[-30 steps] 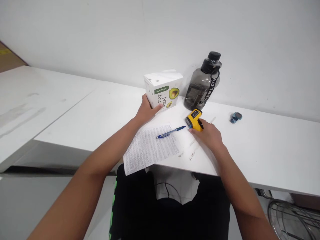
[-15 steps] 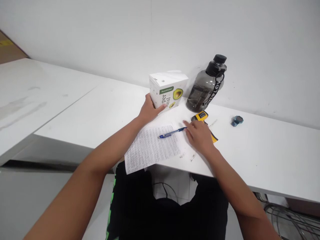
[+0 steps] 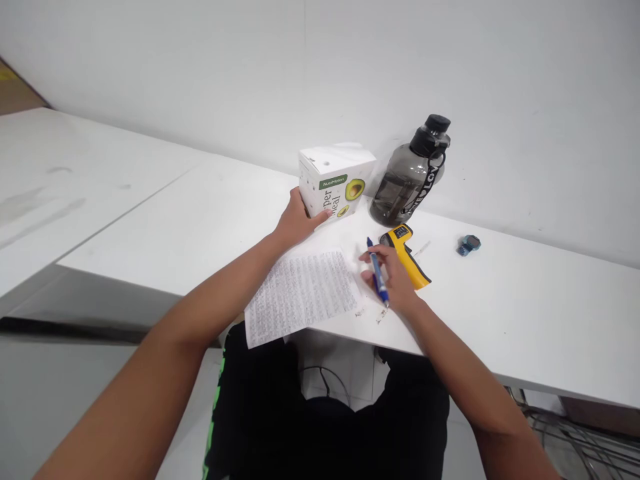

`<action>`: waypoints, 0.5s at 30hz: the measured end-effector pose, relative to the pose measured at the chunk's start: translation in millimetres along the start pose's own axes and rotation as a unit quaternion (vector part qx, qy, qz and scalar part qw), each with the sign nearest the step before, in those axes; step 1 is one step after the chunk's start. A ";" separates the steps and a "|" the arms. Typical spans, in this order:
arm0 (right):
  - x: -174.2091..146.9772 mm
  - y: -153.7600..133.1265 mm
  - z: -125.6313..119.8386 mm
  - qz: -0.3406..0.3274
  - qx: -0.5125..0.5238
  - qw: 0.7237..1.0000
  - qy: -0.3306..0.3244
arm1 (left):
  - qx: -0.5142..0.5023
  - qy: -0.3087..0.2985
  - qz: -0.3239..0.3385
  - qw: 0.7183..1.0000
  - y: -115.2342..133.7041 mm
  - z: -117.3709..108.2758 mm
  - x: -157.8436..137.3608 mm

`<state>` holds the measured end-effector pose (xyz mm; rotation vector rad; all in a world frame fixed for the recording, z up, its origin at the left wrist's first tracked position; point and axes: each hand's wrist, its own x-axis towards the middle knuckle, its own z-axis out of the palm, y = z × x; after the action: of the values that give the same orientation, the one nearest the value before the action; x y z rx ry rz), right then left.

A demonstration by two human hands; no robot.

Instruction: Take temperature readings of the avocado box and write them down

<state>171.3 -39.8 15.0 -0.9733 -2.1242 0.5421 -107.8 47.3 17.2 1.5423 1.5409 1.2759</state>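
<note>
My left hand (image 3: 299, 217) grips the lower left side of a white carton (image 3: 340, 175) with avocado pictures, its thumb across the front. The carton stands upright on the white table. In my right hand (image 3: 393, 272) is a blue pen (image 3: 377, 272), held between the fingers and tilted, one end towards me. A sheet of paper (image 3: 303, 293) covered in dense writing lies below the carton, its near corner over the table edge. Just beyond my right hand rests a yellow and black infrared thermometer (image 3: 411, 263), partly hidden by the hand.
Behind the thermometer a large grey water bottle (image 3: 403, 187) with a black lid stands close to the wall. A small blue device with a dark display (image 3: 469, 245) lies further right on the table (image 3: 540, 307). Wire racks (image 3: 585, 440) show below the table at right.
My right hand has picked the pen up off the paper and turned it in the fingers, moving slightly towards me. My left hand stays on the carton. More of the thermometer shows.
</note>
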 end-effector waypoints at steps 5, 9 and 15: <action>4.2 -9.3 14.9 -0.066 -0.081 0.983 -0.153 | -0.006 0.004 0.013 1.000 -6.8 2.6 3.0; 4.8 -22.6 12.2 -0.050 -0.183 0.964 -0.185 | -0.034 0.002 0.011 0.999 -14.8 0.6 9.0; -2.1 -35.9 19.4 -0.041 -0.293 0.948 -0.120 | -0.047 -0.008 -0.028 0.998 -8.1 -2.6 17.6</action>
<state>140.6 -65.3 23.8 -1.1714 -2.6040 -0.0347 -115.8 64.9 14.4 1.4369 1.4832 1.2836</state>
